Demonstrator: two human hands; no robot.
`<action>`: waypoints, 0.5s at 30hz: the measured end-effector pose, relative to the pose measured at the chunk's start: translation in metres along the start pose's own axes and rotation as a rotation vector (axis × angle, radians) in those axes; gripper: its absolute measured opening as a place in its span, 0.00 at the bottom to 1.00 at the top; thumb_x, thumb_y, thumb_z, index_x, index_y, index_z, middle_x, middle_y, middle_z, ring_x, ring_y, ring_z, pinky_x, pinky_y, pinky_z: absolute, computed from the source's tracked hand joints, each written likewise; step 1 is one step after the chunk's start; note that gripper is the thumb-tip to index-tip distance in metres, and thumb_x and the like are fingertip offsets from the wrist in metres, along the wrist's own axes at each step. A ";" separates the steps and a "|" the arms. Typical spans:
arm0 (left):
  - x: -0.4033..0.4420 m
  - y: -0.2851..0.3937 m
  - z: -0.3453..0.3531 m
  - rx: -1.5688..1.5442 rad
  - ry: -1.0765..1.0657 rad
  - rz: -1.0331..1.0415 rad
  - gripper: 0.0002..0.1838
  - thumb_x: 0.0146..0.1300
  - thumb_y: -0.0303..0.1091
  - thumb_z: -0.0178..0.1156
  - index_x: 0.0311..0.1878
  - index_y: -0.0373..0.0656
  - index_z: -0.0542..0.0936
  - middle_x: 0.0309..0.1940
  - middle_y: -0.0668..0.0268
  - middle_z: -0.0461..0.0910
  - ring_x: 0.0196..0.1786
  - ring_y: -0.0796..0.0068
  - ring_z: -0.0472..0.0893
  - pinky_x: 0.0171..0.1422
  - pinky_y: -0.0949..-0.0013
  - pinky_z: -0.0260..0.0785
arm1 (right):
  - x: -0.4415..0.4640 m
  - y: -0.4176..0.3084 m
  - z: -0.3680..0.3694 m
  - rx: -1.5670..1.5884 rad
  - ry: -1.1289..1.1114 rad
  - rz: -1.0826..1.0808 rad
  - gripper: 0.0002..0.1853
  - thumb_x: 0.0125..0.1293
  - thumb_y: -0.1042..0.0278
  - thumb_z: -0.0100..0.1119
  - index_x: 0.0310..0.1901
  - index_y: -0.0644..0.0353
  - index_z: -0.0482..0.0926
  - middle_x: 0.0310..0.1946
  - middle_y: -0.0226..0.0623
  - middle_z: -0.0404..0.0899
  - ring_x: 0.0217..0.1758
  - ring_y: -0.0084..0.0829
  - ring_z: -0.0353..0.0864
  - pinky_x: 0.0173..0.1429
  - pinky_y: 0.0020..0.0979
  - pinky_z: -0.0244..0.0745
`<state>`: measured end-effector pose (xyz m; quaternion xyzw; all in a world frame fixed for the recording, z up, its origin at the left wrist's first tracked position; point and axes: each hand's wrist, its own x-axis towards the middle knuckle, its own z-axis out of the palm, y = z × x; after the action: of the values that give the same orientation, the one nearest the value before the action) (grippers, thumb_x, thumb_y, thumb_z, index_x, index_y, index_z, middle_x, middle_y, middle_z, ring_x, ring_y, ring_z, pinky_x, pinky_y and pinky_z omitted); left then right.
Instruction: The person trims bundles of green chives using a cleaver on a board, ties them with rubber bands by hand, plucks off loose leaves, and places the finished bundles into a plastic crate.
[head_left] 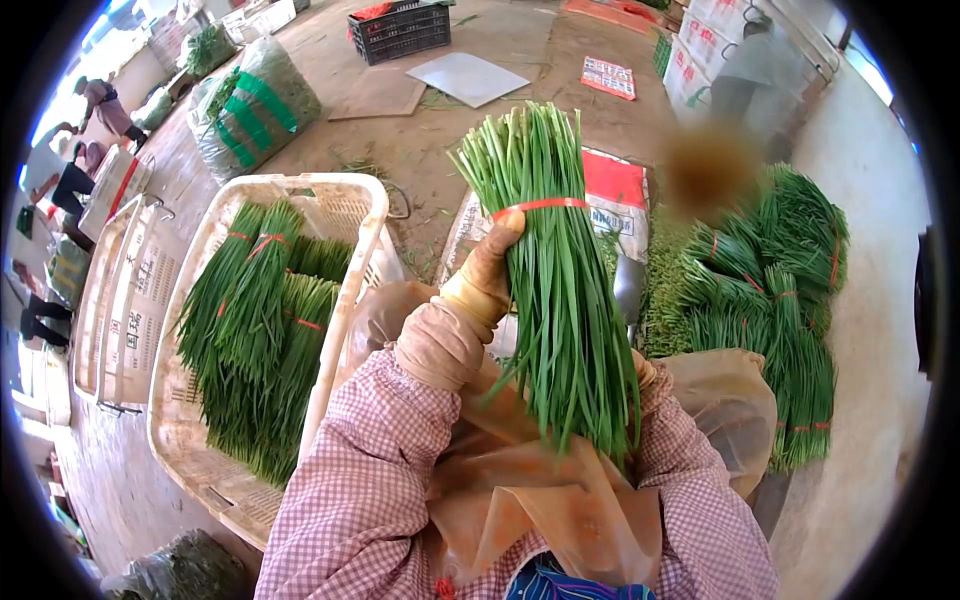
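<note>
A thick bunch of garlic chives (560,290), tied near its pale cut ends with a red band (545,204), stands upright in front of me, leaf tips hanging down. My left hand (485,265), in a worn yellowish glove, is closed round its left side just under the band. At the lower right of the leaves is my right hand (650,375); the leaves and sleeve cover most of it, so its fingers do not show. Behind the bunch, a grey metal object (627,290) is partly visible.
On the left, a white plastic crate (340,400) holds several banded bunches (250,330). More bunches (775,290) are piled at the right by the wall. Ahead lie a flat white board (468,78) and a black crate (400,33). People (105,105) work at far left.
</note>
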<state>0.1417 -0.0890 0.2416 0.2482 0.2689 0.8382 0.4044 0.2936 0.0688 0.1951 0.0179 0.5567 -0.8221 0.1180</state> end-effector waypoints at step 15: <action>-0.005 0.010 0.026 0.345 0.173 0.082 0.35 0.45 0.25 0.74 0.60 0.39 0.73 0.49 0.65 0.81 0.51 0.71 0.80 0.59 0.66 0.72 | -0.025 -0.097 0.010 -0.338 0.588 -0.496 0.12 0.66 0.71 0.63 0.49 0.64 0.78 0.32 0.30 0.80 0.30 0.17 0.75 0.35 0.20 0.73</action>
<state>0.1553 -0.0917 0.2662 0.2518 0.4318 0.8137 0.2968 0.2980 0.0979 0.2913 0.0976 0.6812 -0.6825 -0.2462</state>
